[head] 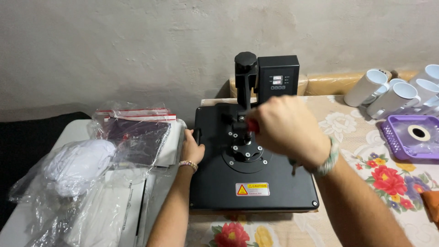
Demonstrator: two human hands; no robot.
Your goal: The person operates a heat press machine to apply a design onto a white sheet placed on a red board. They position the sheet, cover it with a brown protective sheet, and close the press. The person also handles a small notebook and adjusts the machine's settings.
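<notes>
A black heat press [215,178] with a flat square top plate stands in the middle on a flowered tablecloth. My right hand [286,126] is closed around its red-gripped handle [253,126] near the central post. My left hand [191,148] rests against the plate's left edge, fingers on the side. A black control box [278,75] with small displays and a round knob [245,59] rise at the back of the press.
Clear plastic bags with white and dark fabric [87,169] pile up on the left. Several white mugs [393,91] lie at the back right above a purple tray [404,151] holding a tape roll [418,133]. A plaster wall stands behind.
</notes>
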